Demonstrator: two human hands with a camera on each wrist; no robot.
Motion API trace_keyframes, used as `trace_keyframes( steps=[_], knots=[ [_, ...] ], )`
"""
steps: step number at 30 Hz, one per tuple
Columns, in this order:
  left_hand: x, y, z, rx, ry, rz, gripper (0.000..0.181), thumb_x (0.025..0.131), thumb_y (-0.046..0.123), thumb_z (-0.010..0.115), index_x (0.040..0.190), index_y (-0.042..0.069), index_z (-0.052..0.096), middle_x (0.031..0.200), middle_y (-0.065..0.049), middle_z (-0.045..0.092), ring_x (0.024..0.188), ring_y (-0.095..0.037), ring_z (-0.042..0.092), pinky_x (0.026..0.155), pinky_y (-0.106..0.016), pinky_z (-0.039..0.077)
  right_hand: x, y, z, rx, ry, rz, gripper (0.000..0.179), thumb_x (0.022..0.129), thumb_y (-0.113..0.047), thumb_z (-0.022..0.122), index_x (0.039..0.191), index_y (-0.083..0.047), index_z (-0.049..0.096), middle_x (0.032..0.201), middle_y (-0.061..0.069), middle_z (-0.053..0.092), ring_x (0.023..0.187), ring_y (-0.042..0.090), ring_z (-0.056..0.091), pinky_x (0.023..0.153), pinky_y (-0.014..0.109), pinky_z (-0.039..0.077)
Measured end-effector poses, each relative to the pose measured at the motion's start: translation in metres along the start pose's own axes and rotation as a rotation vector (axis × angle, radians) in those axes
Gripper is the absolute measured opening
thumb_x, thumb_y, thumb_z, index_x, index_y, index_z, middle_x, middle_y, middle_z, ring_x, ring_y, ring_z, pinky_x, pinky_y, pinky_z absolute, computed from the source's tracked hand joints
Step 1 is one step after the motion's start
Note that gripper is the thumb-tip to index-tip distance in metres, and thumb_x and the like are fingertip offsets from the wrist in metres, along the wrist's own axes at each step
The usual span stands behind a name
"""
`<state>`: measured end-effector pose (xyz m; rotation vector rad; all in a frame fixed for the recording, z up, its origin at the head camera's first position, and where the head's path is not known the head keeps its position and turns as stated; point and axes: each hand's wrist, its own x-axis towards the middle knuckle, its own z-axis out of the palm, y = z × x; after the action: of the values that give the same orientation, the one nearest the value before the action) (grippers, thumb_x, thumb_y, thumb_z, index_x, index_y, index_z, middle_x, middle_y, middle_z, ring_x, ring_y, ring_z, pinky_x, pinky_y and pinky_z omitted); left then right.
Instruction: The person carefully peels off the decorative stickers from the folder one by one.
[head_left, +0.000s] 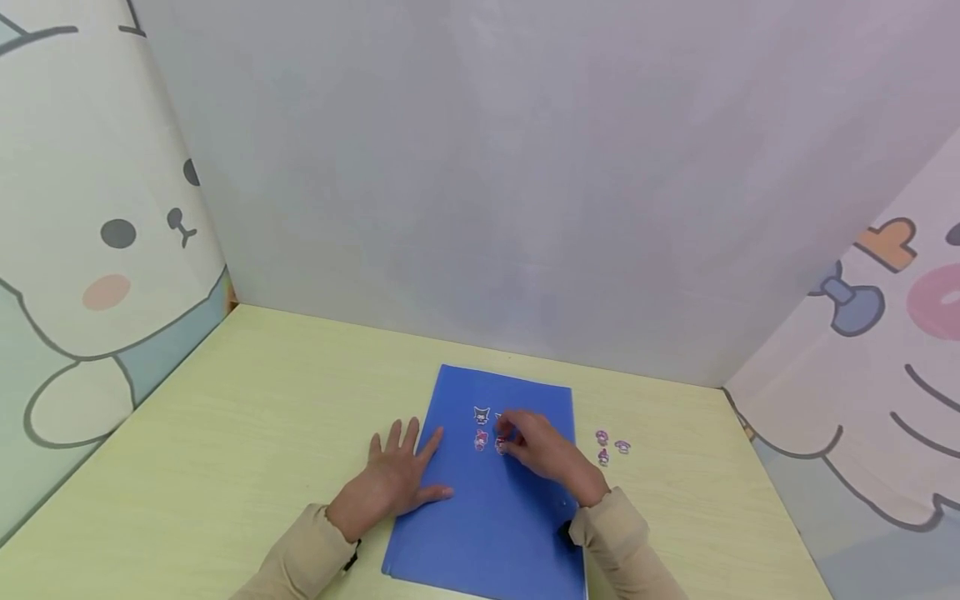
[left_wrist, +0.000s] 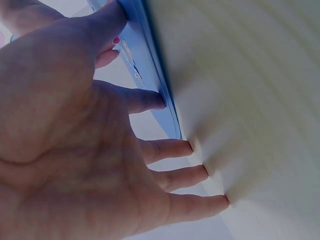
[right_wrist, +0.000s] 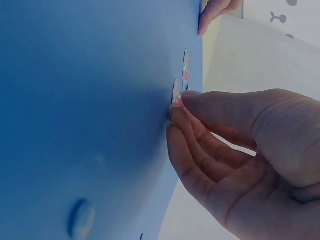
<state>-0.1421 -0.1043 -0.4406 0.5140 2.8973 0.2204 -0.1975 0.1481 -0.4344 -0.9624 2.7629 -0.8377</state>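
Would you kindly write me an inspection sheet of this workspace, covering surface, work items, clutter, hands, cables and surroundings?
Surface: pale yellow tabletop, with a blue folder lying flat on it.
Work items: small cartoon stickers on the folder, some partly hidden; three more stickers on the tabletop, right of the folder.
Clutter: nothing seen.
Hands: left hand spread, thumb and index finger on the folder, other fingertips on the tabletop; right hand pinching a sticker at the folder's surface.
Cables: nothing seen.
Surroundings: pale grey backdrop behind, cartoon-printed panels on both sides.
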Motion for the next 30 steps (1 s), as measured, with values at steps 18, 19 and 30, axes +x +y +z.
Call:
trace_keyframes(
  steps=[18,19,30],
  knots=[
    [0.0,-0.001,0.0,0.003,-0.005,0.003,0.086,0.093,0.062,0.065,0.156,0.009,0.043,0.157,-0.027,0.036,0.144,-0.051,0.033,0.108,-0.071,0.032,0.014,0.001,0.004,-0.071,-0.008,0.042,0.011,0.092,0.01,0.069,0.088,0.0,0.066,0.084,0.006,0.063,0.073,0.017,0.055,0.063,0.031,0.048],
    [0.0,-0.001,0.0,0.005,-0.004,0.004,0.086,0.093,0.063,0.065,0.156,0.009,0.043,0.157,-0.027,0.036,0.144,-0.051,0.033,0.108,-0.071,0.032,0.014,0.001,0.005,-0.076,-0.006,0.036,0.011,0.092,0.01,0.068,0.088,0.0,0.066,0.084,0.006,0.063,0.074,0.017,0.054,0.064,0.032,0.047],
    [0.001,0.0,0.001,0.005,-0.006,0.0,0.085,0.093,0.063,0.064,0.156,0.009,0.043,0.157,-0.026,0.036,0.144,-0.05,0.033,0.109,-0.07,0.031,0.01,-0.001,0.001,-0.061,-0.013,0.036,0.017,0.093,0.012,0.064,0.086,-0.003,0.063,0.084,0.005,0.059,0.079,0.018,0.051,0.069,0.034,0.045]
  ],
)
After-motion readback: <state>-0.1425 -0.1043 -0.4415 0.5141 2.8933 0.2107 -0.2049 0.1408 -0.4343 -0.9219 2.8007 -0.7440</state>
